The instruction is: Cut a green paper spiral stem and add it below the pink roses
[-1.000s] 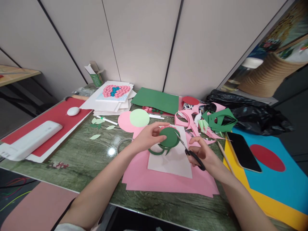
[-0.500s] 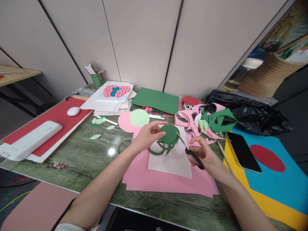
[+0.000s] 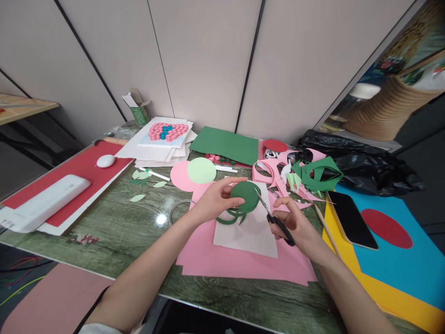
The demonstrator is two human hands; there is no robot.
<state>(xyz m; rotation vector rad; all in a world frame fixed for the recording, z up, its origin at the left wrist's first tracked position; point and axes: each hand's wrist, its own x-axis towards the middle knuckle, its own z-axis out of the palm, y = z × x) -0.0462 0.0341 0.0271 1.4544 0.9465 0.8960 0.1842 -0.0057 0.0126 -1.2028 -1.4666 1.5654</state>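
My left hand (image 3: 224,198) pinches the left edge of a round piece of dark green paper (image 3: 246,195). A curled green strip (image 3: 227,221) hangs below that piece. In my right hand (image 3: 288,218) is a pair of scissors (image 3: 273,215) with black handles, its blades pointing up and left at the paper's right edge. Under both lies a white sheet (image 3: 248,239) on top of larger pink sheets (image 3: 208,260). A pink circle (image 3: 180,176) and a light green circle (image 3: 201,170) overlap just beyond my left hand.
Pink and green paper offcuts (image 3: 316,174) pile up before a black plastic bag (image 3: 375,167). A phone (image 3: 351,220) rests on blue and yellow sheets at right. A tape roll (image 3: 171,214) lies left of the pink sheets. A white device (image 3: 45,202) sits on red board.
My left hand has shifted slightly right and turned the green piece a little. The hanging strip has moved with it. My right hand and the scissors stay nearly in place.
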